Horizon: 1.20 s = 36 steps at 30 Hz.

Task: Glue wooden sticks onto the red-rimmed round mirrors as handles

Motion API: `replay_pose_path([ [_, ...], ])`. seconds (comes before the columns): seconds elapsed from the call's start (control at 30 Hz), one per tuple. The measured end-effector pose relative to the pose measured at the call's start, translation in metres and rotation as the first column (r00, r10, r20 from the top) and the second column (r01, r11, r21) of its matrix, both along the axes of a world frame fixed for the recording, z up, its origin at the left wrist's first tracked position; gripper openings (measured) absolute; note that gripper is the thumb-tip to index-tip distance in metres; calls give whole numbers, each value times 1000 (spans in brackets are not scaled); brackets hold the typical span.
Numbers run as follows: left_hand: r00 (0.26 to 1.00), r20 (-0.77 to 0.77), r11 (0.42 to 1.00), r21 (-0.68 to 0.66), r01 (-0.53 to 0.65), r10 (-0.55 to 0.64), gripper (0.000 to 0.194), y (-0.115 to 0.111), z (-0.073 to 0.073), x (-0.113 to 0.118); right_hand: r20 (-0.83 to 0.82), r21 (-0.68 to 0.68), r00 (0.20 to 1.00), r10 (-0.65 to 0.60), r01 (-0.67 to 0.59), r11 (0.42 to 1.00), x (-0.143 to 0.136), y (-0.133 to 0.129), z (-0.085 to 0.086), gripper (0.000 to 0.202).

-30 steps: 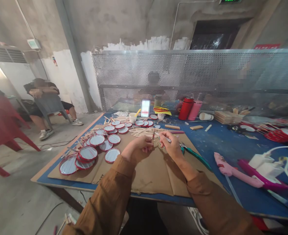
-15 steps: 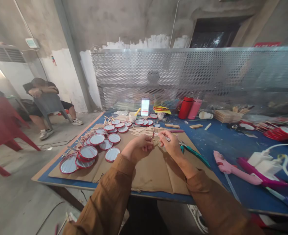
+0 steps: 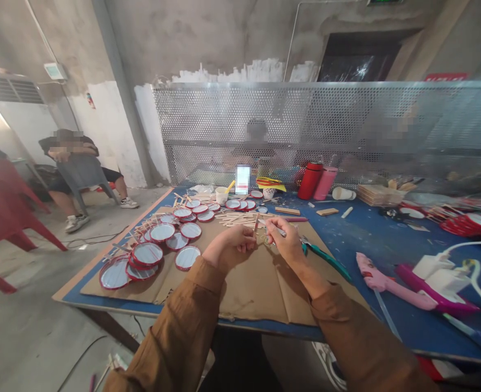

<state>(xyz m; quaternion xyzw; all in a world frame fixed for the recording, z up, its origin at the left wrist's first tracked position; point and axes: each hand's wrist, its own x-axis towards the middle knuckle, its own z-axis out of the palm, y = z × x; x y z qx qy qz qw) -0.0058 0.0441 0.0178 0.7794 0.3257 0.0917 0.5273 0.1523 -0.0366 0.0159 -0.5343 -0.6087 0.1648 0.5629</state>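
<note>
My left hand (image 3: 237, 239) is closed, pinching a thin wooden stick (image 3: 257, 222) that stands roughly upright between the fingertips. Facing it, my right hand (image 3: 284, 235) is wrapped round a slim white pen-like tool (image 3: 262, 222); its tip is near the stick, and I cannot tell whether they touch. Both hands are over a cardboard sheet (image 3: 256, 294). Just beyond them lies a pile of flat wooden sticks (image 3: 236, 219). A teal-handled cutting tool (image 3: 330, 261) rests beside my right wrist, its head partly hidden.
Round red-rimmed discs (image 3: 148, 253) are heaped at the left. On the right lie a pink glue gun (image 3: 387, 280) and a power strip (image 3: 463, 306) with white plugs. A phone (image 3: 242, 179), a paper cup (image 3: 221, 195) and a red bottle (image 3: 310, 181) stand before a perforated metal screen (image 3: 224, 120).
My right fingers and the white tool have shifted slightly against the stick. My left hand stays almost still. A blurred person now shows behind the screen at the right.
</note>
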Motion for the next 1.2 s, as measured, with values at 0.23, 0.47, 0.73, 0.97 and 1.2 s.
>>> replay_pose_path([
  [0.23,1000,8,1000,7,2,-2,12,1,-1,0,-2,-19,1000,19,-19,1000,-2,-1,1,37],
  [0.47,1000,6,1000,20,4,-4,10,2,-3,0,-4,-47,1000,15,-16,999,0,0,-1,33],
  [0.73,1000,25,1000,-10,-1,2,10,2,-3,-1,-8,-5,1000,-11,11,1000,2,1,-1,35],
  [0.97,1000,23,1000,-12,2,-1,10,1,-3,-2,-36,-5,999,-3,2,1000,-1,-1,2,35],
  [1.2,1000,1,1000,12,16,-16,12,3,-3,-1,-25,-7,999,21,-21,1000,-4,-2,3,35],
])
